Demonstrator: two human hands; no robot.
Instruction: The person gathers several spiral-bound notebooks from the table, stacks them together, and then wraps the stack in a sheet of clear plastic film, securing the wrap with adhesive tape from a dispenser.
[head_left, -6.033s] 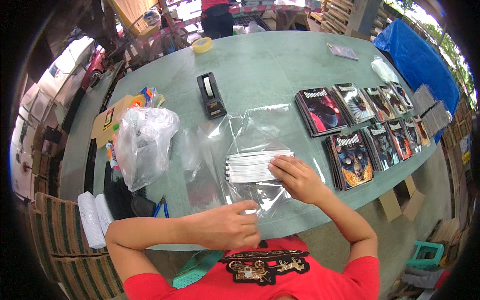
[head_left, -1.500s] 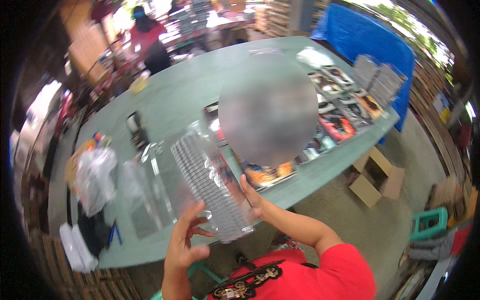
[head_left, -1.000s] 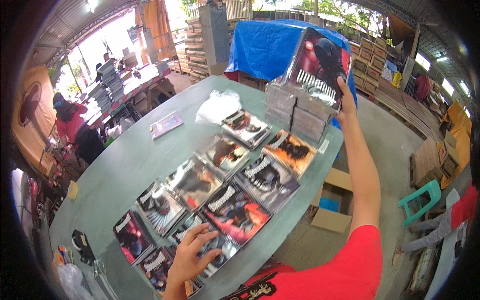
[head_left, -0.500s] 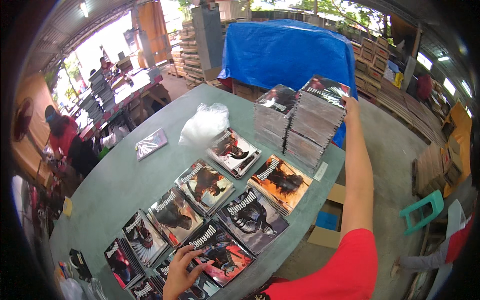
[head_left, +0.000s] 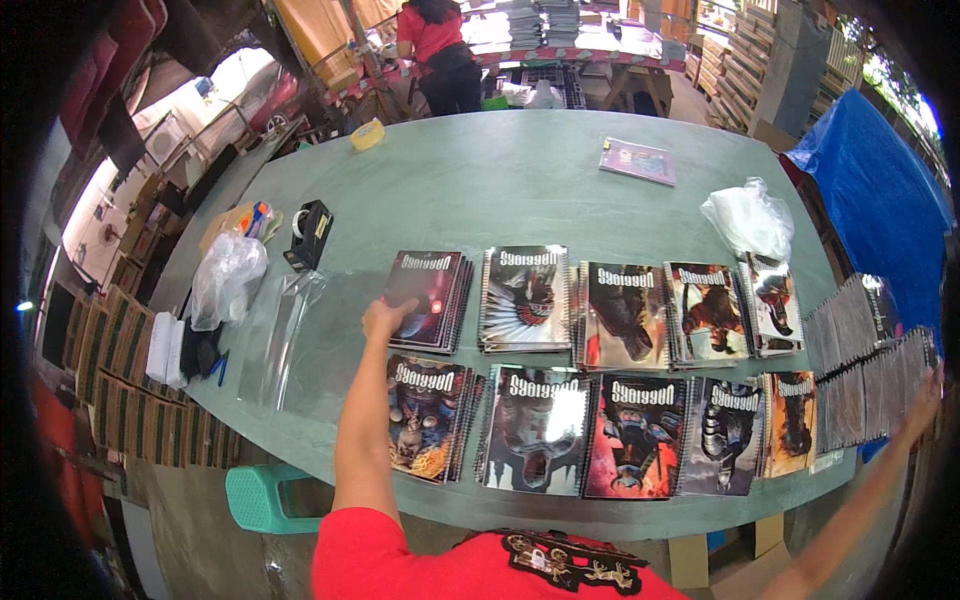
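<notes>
My left hand (head_left: pixel 386 318) reaches to the far-row stack of dark spiral notebooks (head_left: pixel 432 300) at the left end, fingers stretched over its left edge and cover. Right of it lie more notebook stacks: one with a white-spiked figure (head_left: pixel 525 300), then several others. A nearer row has a notebook with orange tones (head_left: pixel 425 415), a grey one (head_left: pixel 535 430) and a red one (head_left: pixel 634 435). Far right, my right hand (head_left: pixel 930 392) is at the side of tall stacks of plastic-wrapped notebooks (head_left: pixel 865 375); its fingers are too small and blurred to make out.
The green table (head_left: pixel 500 190) also carries a black tape dispenser (head_left: pixel 308 236), clear plastic bags (head_left: pixel 228 280), a tape roll (head_left: pixel 368 134), a wrapped purple notebook (head_left: pixel 638 161) and a white plastic bundle (head_left: pixel 750 218). A green stool (head_left: pixel 262 498) stands near the table. Another person (head_left: pixel 436 50) is beyond.
The view has swung left. My left hand has moved from above the near-row notebooks to the far-row stack at the left end. My right hand is still by the wrapped stacks.
</notes>
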